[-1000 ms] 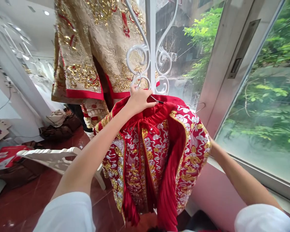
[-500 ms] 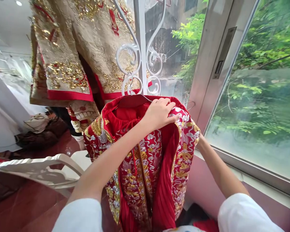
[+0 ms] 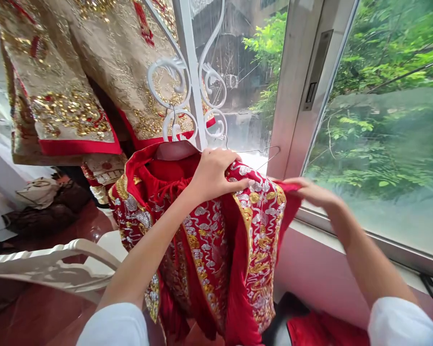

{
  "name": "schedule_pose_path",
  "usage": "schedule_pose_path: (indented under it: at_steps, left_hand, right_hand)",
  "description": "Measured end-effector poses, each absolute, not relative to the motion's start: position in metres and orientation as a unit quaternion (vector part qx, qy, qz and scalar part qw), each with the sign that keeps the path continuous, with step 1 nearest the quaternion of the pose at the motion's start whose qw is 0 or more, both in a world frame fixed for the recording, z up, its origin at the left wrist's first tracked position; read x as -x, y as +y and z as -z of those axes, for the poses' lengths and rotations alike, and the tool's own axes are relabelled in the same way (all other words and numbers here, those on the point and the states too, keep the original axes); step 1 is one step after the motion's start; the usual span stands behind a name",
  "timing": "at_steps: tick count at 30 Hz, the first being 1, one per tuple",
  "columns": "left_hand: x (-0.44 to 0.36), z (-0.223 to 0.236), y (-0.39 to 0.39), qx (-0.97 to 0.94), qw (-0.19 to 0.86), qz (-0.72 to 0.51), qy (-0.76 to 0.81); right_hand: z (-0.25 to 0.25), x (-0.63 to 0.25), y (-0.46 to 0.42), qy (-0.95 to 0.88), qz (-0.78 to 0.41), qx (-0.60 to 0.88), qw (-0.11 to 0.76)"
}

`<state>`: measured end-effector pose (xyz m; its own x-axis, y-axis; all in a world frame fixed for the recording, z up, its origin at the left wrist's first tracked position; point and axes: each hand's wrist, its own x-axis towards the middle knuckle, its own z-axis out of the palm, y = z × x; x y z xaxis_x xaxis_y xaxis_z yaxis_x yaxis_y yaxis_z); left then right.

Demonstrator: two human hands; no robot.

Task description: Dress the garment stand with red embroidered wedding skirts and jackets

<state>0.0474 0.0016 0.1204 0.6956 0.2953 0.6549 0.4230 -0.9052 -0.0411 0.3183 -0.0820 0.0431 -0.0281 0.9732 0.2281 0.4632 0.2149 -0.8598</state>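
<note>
A red jacket (image 3: 261, 250) embroidered in gold and silver hangs open in front of me. Its hanger (image 3: 175, 150) has its hook up against the white scrolled metalwork. Inside the jacket shows a red embroidered garment (image 3: 205, 250) with a gathered, tied top. My left hand (image 3: 216, 175) is closed over the jacket's shoulder, thumb in front and fingers behind. Off to the right, my right hand (image 3: 313, 192), slightly blurred, pinches red fabric (image 3: 290, 197) and draws it outward behind the jacket's shoulder. Its fingertips are partly hidden.
White scrolled metalwork (image 3: 193, 72) stands behind the jacket, with a wire hanger (image 3: 270, 153) beside it. Cream and gold garments (image 3: 72, 105) hang at upper left. A white chair (image 3: 68, 254) stands lower left. The window (image 3: 382, 144) and its sill lie right; red cloth (image 3: 324, 329) lies below.
My right hand has come out from behind the jacket's shoulder, pulling red fabric to the right. My left hand stays on the shoulder. The view has shifted right.
</note>
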Motion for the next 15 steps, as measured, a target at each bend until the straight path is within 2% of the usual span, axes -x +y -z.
schedule_pose_path:
  at_steps: [4, 7, 10, 15]
  left_hand:
    - [-0.047, -0.117, 0.002, 0.907, 0.105, 0.360, -0.194]
    - [-0.053, -0.111, 0.007, 0.899, 0.112, 0.373, -0.198]
    - [-0.059, -0.105, 0.011, 0.895, 0.116, 0.378, -0.206]
    - [-0.064, -0.101, 0.014, 0.892, 0.123, 0.382, -0.205]
  right_hand:
    - [-0.097, -0.366, -0.101, -0.561, -0.304, 0.546, 0.543]
    - [-0.091, -0.359, -0.103, -0.519, -0.400, 0.575, 0.490]
    - [-0.067, -0.331, -0.087, -0.503, -0.493, 0.533, 0.468]
    - [-0.054, -0.294, -0.044, -0.570, -0.483, 0.499, 0.438]
